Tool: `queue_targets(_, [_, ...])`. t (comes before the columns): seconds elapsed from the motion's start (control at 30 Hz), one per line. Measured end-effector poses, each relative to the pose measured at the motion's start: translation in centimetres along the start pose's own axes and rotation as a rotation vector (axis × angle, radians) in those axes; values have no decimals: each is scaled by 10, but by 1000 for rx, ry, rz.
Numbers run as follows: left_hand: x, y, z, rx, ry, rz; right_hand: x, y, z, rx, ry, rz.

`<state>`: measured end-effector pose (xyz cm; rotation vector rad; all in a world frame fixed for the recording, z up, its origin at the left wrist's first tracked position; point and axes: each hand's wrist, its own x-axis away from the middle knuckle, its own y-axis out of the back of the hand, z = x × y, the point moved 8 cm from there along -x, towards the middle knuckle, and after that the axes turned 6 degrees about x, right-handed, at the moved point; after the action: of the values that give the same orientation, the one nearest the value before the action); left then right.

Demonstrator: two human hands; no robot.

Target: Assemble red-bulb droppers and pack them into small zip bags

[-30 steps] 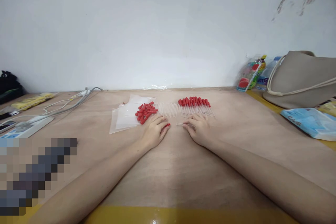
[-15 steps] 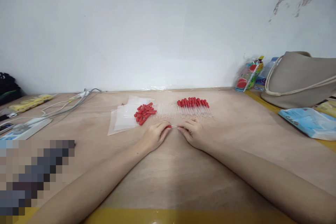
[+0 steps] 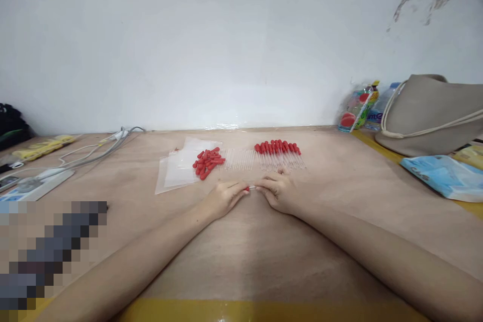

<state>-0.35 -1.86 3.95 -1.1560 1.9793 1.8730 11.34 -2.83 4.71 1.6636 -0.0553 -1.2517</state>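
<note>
My left hand (image 3: 225, 198) pinches a red rubber bulb (image 3: 247, 188), only its tip showing past the fingers. A thin clear dropper tube (image 3: 252, 188) spans the small gap from the bulb to my right hand (image 3: 279, 192), whose thumb and fingers are closed on it. Beyond my left hand lies a pile of loose red rubber bulbs (image 3: 207, 162). Beside the pile is a row of bare clear tubes (image 3: 240, 159). Farther right, several droppers with red bulbs (image 3: 278, 148) lie side by side, their tubes pointing toward me.
Clear plastic bags (image 3: 171, 173) lie under and left of the bulb pile. A power strip (image 3: 45, 183) with cables is at the left. On the right are a blue tissue pack (image 3: 445, 176), a grey bag (image 3: 433, 115) and bottles (image 3: 354, 110) against the wall.
Both hands have come slightly nearer to me, and the left has shifted a little right. Less of the tube shows between them. The pile and rows stay put.
</note>
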Motion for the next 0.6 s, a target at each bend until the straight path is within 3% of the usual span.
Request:
queue_targets(0.13, [-1, 2, -1, -17, 2, -14, -1, 4, 6, 87, 56, -19])
queue_targets(0.4, [-2, 14, 2, 30, 2, -163, 4, 5, -5, 99, 82, -77])
queue_targets(0.6, [-2, 16, 3, 50, 20, -183, 3, 15, 3, 104, 133, -182])
